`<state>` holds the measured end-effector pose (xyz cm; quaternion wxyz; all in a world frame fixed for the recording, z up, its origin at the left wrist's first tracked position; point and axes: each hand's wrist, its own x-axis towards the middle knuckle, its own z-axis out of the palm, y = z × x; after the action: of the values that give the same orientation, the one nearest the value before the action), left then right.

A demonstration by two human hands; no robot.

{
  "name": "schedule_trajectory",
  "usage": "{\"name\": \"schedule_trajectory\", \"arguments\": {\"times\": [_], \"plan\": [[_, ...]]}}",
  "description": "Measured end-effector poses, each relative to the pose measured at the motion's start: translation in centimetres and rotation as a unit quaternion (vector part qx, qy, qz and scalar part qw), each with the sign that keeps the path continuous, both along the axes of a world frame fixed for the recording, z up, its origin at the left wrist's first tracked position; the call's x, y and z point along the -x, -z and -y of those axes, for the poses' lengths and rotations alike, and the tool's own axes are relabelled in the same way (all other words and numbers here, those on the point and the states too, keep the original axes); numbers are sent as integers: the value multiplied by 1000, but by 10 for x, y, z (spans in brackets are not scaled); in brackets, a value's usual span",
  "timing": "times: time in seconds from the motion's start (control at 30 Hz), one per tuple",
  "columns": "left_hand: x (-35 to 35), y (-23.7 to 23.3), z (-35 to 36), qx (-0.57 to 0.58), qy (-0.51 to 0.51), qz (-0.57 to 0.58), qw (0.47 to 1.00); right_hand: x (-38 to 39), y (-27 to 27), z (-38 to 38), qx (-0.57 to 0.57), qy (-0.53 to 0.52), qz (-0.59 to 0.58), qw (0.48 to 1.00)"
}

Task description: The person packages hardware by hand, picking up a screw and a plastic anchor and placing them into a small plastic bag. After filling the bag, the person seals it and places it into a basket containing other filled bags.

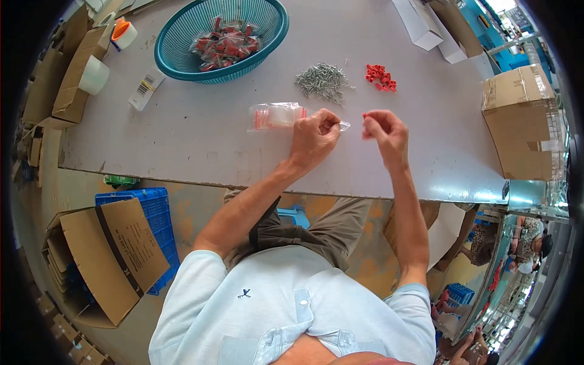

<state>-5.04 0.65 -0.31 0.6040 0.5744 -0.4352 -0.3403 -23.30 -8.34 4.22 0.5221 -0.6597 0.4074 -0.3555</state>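
My left hand (pixel 315 135) is closed in a pinch on a small clear plastic bag (pixel 345 126), right beside a stack of clear bags with red edges (pixel 267 117). To its right, my right hand (pixel 387 131) has its fingers pinched on a small red part (pixel 365 115), mostly covered by the fingertips. Behind the hands lie a pile of silver screws (pixel 322 81) and a smaller group of red plastic pieces (pixel 381 78). A teal basket (pixel 176 45) at the back holds packed bags with red pieces.
Tape rolls (pixel 94 75) and a barcode label (pixel 146 89) lie at the left of the table (pixel 201 140). A cardboard box (pixel 520 121) stands at the right edge, with white boxes (pixel 420 27) behind. Other people are at the far lower right.
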Motion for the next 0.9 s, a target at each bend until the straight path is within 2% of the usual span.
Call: {"name": "schedule_trajectory", "arguments": {"times": [0.03, 0.1, 0.33, 0.37, 0.43, 0.53, 0.6, 0.63, 0.67, 0.7, 0.73, 0.77, 0.8, 0.83, 0.9], "plan": [[1, -2, -1, 1, -6, -10, 1000, 0, -2, -16, -2, 0, 0, 1000], [2, -6, -3, 13, -7, 18, 1000, -3, -5, -42, -81, -6, 45, 996], [8, -6, -11, 77, 20, 148, 986, -18, 15, -44, -79, 17, 37, 996], [8, -5, -11, 82, 22, 146, 986, -18, 17, -44, -88, 19, 30, 996], [6, -3, -8, 29, 35, 55, 997, -20, 12, -47, -104, 13, 58, 993], [5, 0, -6, 16, 50, 24, 998, -16, 7, -46, -126, -7, 87, 988], [9, -3, -9, 43, 46, 54, 997, -11, 15, -41, -102, -13, 10, 995], [11, -4, -10, 70, 40, 85, 993, -11, 18, -41, -102, -11, 8, 995], [11, -3, -10, 70, 40, 84, 993, -14, 21, -42, 20, -1, -63, 998], [10, -3, -11, 95, 38, 137, 985, -16, 22, -42, 141, 9, -132, 981], [9, -2, -10, 119, 35, 190, 974, -15, 20, -39, 142, 8, -132, 981], [8, -1, -9, 118, 35, 191, 974, -15, 15, -34, 134, -22, -122, 983], [8, -1, -7, 79, 27, 139, 987, -14, 12, -27, 126, -52, -110, 984], [7, 0, -7, 39, 20, 86, 995, -9, 16, -11, 68, -64, -69, 993], [6, 3, -3, 33, 24, 65, 997, 0, 10, 20, 90, 30, -111, 989]]}}
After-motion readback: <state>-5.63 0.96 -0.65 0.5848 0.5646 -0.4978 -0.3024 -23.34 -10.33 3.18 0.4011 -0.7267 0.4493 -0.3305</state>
